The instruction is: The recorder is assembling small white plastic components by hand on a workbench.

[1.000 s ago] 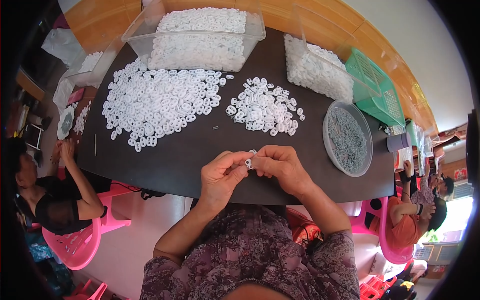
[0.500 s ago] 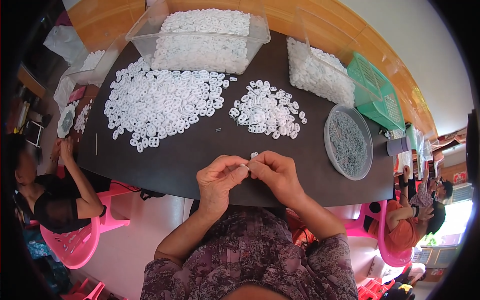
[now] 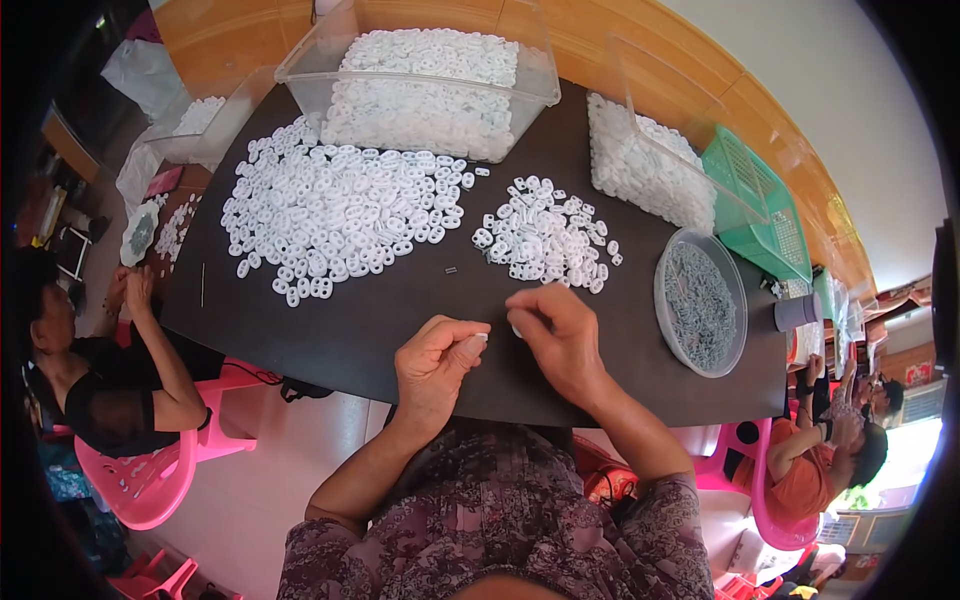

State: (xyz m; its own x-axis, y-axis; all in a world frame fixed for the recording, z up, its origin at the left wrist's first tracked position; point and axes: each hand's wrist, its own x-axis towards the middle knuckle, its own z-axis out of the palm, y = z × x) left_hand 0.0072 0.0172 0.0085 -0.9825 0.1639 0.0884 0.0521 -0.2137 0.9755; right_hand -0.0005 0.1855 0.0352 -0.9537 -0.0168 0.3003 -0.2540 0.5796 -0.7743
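Between the thumb and forefinger of my left hand (image 3: 432, 362) is a small white plastic piece (image 3: 481, 337), mostly covered by the fingertips. My right hand (image 3: 562, 335) is just over the table to its right, forefinger and thumb apart. Another white piece (image 3: 516, 331) shows by the right thumb, partly hidden; whether they touch I cannot tell. Beyond my hands lies a small heap of white oval pieces with two holes (image 3: 548, 235), some with grey metal bits among them. One grey metal pin (image 3: 451, 270) lies alone on the dark table (image 3: 370, 318).
A larger heap of white pieces (image 3: 335, 210) covers the left. Behind stand a clear bin (image 3: 420, 95), a second clear bin (image 3: 655, 165) and a green basket (image 3: 760, 210). At right sits a round tub of grey metal pins (image 3: 700, 300). Another person (image 3: 125, 370) works at left.
My hands have come apart: the right moved right and slightly away from me, while the left keeps the small white piece. The whole view has shifted slightly.
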